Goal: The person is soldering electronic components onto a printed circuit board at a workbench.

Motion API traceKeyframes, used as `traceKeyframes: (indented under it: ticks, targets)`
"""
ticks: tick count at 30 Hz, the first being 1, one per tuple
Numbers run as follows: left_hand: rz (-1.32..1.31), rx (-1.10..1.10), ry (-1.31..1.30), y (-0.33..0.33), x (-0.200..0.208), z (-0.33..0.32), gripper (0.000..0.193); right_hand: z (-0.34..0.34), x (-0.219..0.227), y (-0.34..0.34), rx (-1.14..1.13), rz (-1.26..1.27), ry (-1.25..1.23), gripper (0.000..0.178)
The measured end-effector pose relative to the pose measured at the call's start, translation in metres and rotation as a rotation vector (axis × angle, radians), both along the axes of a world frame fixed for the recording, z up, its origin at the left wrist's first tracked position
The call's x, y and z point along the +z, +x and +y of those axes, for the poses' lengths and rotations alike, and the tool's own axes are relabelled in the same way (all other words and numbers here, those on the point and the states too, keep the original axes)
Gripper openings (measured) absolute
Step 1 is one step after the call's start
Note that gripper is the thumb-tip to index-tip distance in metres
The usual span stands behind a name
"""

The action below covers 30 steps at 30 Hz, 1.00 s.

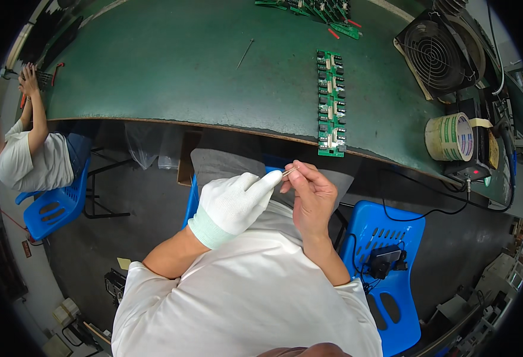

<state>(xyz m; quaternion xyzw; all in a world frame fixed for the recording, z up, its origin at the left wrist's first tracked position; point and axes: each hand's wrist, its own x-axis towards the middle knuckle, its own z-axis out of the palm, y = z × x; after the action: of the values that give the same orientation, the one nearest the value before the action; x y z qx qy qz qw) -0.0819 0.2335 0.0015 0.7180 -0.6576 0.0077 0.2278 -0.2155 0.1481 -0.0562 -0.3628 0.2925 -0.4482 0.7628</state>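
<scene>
In front of my chest, just off the table's near edge, my two hands meet. My left hand [237, 199], in a white knitted glove, is closed with thumb and forefinger pinching one end of a thin metal piece [289, 172]. Bare and also closed, my right hand [312, 193] pinches the other end. Fingertips cover much of the piece, and its exact kind is too small to tell. Beyond my right hand, a long green circuit board panel [332, 101] with black and cream components lies on the table, its near end at the edge.
On the green table [184, 71] lies a thin metal rod [245, 53]. More circuit boards [315, 9] are heaped at the back. To the right stand a black fan [434, 52], a tape roll [449, 138] and a corded box. A co-worker [35, 149] sits far left.
</scene>
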Motion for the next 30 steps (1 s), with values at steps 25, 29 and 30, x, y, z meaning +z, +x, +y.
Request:
traceKeyframes:
  ticks: [25, 29, 30]
  targets:
    - [-0.019, 0.042, -0.081, -0.011, -0.003, -0.008, 0.041, 0.0, 0.0, 0.001, -0.05, 0.069, -0.19, 0.014]
    - [0.046, 0.016, -0.027, -0.009, -0.002, -0.007, 0.042, -0.001, 0.002, 0.001, -0.01, 0.077, -0.134, 0.013]
    - [0.046, 0.017, -0.027, -0.009, -0.002, -0.007, 0.042, -0.001, 0.002, 0.001, -0.01, 0.077, -0.134, 0.013]
